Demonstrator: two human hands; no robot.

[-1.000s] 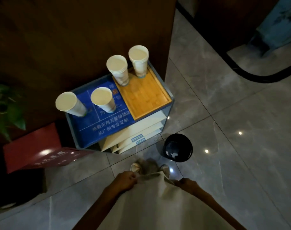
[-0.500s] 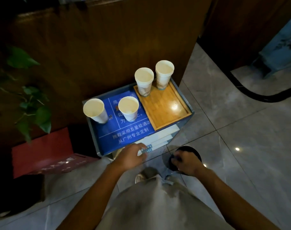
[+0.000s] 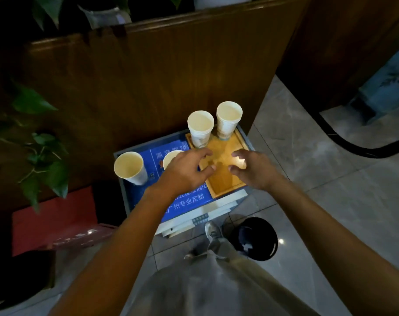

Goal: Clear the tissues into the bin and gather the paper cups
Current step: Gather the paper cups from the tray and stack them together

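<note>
Since prev. frames: both hands raised from waist level to above the stand. Head view: left hand (image 3: 185,173) fingers spread, curled, empty, over blue stand top (image 3: 189,201), partly covering one paper cup (image 3: 171,157); right hand (image 3: 253,171) spread, empty, over wooden tray (image 3: 223,176); 2 cup stacks (image 3: 200,128) (image 3: 228,119) upright at tray's far end; 4th cup (image 3: 130,167) on stand's left edge; black bin (image 3: 255,238) on floor, just beside stand; no tissues discernible.
</note>
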